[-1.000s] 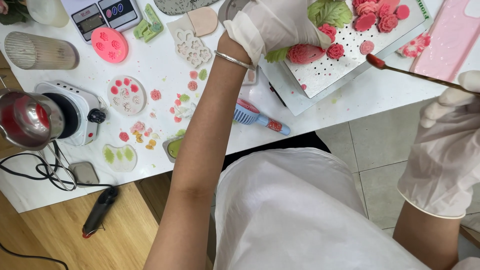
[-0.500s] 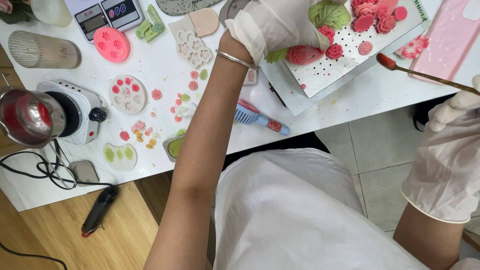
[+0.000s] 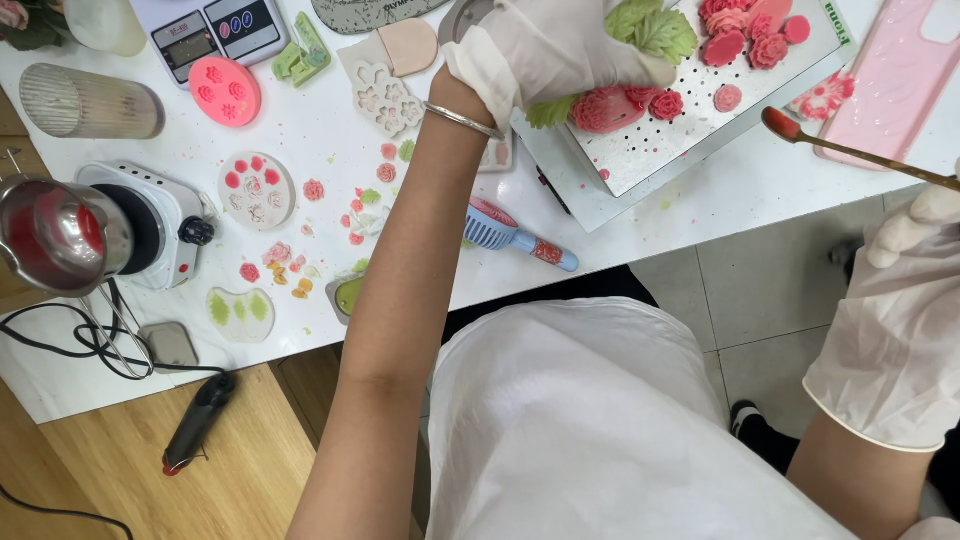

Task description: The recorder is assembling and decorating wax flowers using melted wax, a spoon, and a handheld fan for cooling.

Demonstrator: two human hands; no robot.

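Cropping at the frame's right edge hides most of the right hand (image 3: 905,300), thin white glove, loose and wrinkled; its fingers close on a slim brass-coloured stick (image 3: 860,150) whose handle end is hidden in the grip, and whose red-coated tip hangs apart from the tray, over the table (image 3: 720,190). Beyond it, the left hand (image 3: 555,45), also gloved and partly cut off at the top, is clamped on a red flower piece (image 3: 605,108) with a ribbed green leaf (image 3: 655,28) poking past the knuckles; how much it holds is unclear under the glove. A thin metal bangle (image 3: 462,120) rings that wrist. Under the left hand lies a white perforated tray (image 3: 690,135) with small pink and red moulded flowers. Behind the forearm a blue-handled brush (image 3: 515,238) is half hidden.
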